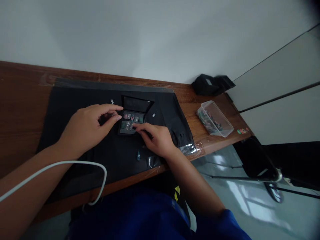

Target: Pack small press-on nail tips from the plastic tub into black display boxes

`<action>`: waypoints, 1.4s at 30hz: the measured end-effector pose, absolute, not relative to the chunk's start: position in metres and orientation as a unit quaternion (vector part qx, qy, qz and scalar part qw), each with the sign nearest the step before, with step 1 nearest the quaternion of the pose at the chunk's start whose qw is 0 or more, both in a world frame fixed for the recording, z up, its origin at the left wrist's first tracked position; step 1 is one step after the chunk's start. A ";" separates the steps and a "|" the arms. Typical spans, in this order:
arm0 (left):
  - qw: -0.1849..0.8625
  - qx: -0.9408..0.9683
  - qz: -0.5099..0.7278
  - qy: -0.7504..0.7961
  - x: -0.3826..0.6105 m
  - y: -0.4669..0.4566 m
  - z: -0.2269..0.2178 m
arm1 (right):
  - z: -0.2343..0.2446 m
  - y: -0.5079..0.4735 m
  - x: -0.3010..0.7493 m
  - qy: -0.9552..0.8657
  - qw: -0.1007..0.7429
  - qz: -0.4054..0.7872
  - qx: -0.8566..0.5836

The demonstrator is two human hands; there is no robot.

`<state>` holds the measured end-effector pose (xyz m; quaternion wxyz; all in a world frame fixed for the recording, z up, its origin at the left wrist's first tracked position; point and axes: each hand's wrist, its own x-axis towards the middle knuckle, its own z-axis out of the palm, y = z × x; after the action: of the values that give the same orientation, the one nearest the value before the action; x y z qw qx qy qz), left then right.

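Note:
A small black case (122, 131) with its lid (137, 104) raised lies on a black mat (82, 96). Two rows of decorated press-on nails (128, 116) in pink, green and clear tones sit inside it. At the case's left edge is my left hand (87, 123), thumb and index finger apart, holding nothing visible. My right hand (158, 138) reaches in from the lower right, its fingertips closed on a press-on nail (132, 126) in the lower row, partly hidden by the fingers. Nearer me on the mat lies a pointed teal item (138, 155).
Small white pieces (153, 115) lie on the mat. To the right, a clear plastic box (215, 118) holds many small packets, with black containers (208, 84) behind it. Small colourful pieces (242, 131) lie by the table's edge. A white cable (82, 162) crosses my left forearm.

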<state>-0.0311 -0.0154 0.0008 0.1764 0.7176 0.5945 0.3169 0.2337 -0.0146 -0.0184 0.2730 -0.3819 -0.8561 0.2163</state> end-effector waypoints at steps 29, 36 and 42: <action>0.303 0.669 0.410 0.541 -0.019 -0.024 0.006 | -0.024 -0.014 0.243 -0.791 0.429 0.213 -0.380; 0.280 0.700 0.391 0.529 -0.018 -0.024 0.005 | -0.025 -0.015 0.243 -0.794 0.404 0.223 -0.396; 0.250 0.725 0.392 0.507 -0.012 -0.025 0.002 | -0.024 -0.015 0.242 -0.796 0.405 0.232 -0.385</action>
<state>-0.0117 -0.0254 0.0019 0.2503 0.7253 0.5073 0.3923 0.2417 -0.0152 -0.0237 0.4048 -0.3848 -0.7964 0.2319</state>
